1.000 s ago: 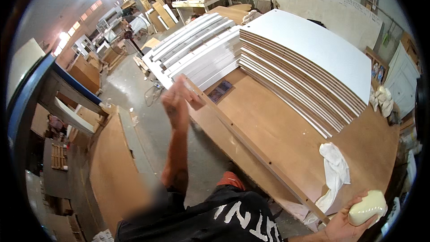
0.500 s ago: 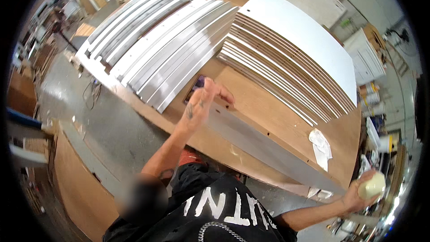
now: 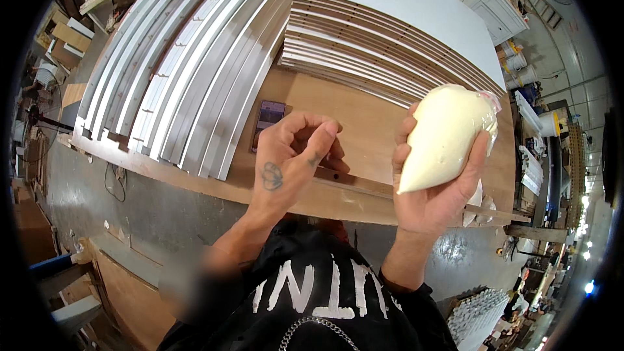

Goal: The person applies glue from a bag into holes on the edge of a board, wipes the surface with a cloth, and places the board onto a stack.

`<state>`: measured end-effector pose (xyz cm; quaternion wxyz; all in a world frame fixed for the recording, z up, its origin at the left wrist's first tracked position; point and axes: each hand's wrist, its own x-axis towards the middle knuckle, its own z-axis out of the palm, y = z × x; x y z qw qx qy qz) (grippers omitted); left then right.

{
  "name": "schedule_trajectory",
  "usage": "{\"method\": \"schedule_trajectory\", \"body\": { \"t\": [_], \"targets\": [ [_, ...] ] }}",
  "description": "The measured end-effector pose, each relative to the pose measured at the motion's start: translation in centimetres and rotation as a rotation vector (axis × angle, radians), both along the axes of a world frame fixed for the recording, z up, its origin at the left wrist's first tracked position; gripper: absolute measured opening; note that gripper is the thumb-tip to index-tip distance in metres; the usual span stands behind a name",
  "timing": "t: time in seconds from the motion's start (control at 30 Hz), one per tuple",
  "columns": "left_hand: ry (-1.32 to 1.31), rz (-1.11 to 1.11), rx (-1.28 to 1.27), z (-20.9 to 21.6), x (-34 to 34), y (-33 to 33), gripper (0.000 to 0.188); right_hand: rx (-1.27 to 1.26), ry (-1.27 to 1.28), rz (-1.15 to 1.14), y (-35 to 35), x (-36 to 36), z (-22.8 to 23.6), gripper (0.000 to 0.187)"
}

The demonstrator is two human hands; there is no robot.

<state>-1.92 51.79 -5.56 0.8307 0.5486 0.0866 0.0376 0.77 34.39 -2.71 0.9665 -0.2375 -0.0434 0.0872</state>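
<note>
My right hand [image 3: 434, 190] is closed round a soft plastic bag of cream-white paste [image 3: 447, 136], its pointed tip aimed down and left. My left hand [image 3: 294, 154] hovers over the near end of a narrow wooden strip [image 3: 370, 186] that lies along the front of the brown worktable [image 3: 364, 114]; its fingers are curled and pinched together, and I cannot tell whether they hold anything. A dark phone [image 3: 268, 121] lies flat on the table just beyond the left hand.
A fan of curved white strips [image 3: 188, 71] covers the table's left half. A stack of curved white-topped panels [image 3: 403, 32] fills the back right. A white rag [image 3: 480, 196] lies behind my right hand. Workshop floor, boards and a cabinet surround the table.
My right hand has brought the paste bag up from the far right to in front of me. My left hand has drawn back toward the table's near edge, onto the strip.
</note>
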Motion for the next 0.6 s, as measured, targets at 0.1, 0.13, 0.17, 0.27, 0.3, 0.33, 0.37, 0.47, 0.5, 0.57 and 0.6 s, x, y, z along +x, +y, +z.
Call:
{"method": "schedule_trajectory", "body": {
  "t": [0.1, 0.13, 0.17, 0.27, 0.3, 0.33, 0.37, 0.47, 0.5, 0.57, 0.6],
  "targets": [
    [-0.072, 0.046, -0.054, -1.1, 0.1, -0.2, 0.03, -0.192, -0.021, -0.159, 1.5, -0.1, 0.6, 0.055],
    [-0.078, 0.06, -0.087, -1.5, 0.0, -0.1, 0.032, -0.252, -0.02, -0.209, 2.1, -0.1, 0.8, 0.055],
    [-0.083, 0.067, -0.123, -1.9, -0.1, -0.1, 0.034, -0.314, -0.019, -0.267, 2.5, -0.2, 0.9, 0.055],
    [-0.152, 0.136, -0.185, -3.0, 0.1, -0.3, 0.037, -0.386, -0.023, -0.353, 3.6, -0.4, 1.0, 0.055],
    [-0.184, 0.169, -0.197, -3.3, 0.2, -0.3, 0.037, -0.39, -0.026, -0.365, 3.8, -0.4, 0.9, 0.055],
    [-0.189, 0.166, -0.258, -3.2, 0.2, -0.4, 0.033, -0.406, -0.051, -0.367, 3.8, -0.4, 0.8, 0.056],
    [-0.159, 0.16, -0.28, -3.0, 0.3, -0.4, 0.031, -0.422, -0.076, -0.372, 3.8, -0.4, 0.6, 0.056],
    [-0.123, 0.114, -0.365, -3.3, 0.7, 0.0, 0.023, -0.485, -0.12, -0.372, 3.6, -0.4, 0.3, 0.058],
    [-0.109, 0.109, -0.366, -3.4, 0.6, 0.1, 0.023, -0.506, -0.131, -0.367, 3.5, -0.4, 0.3, 0.059],
    [-0.082, 0.101, -0.371, -3.4, 0.4, 0.2, 0.022, -0.569, -0.134, -0.371, 3.8, -0.5, 0.3, 0.06],
    [-0.084, 0.105, -0.383, -3.4, 0.4, 0.2, 0.022, -0.601, -0.137, -0.372, 3.9, -0.5, 0.3, 0.061]
  ]
}}
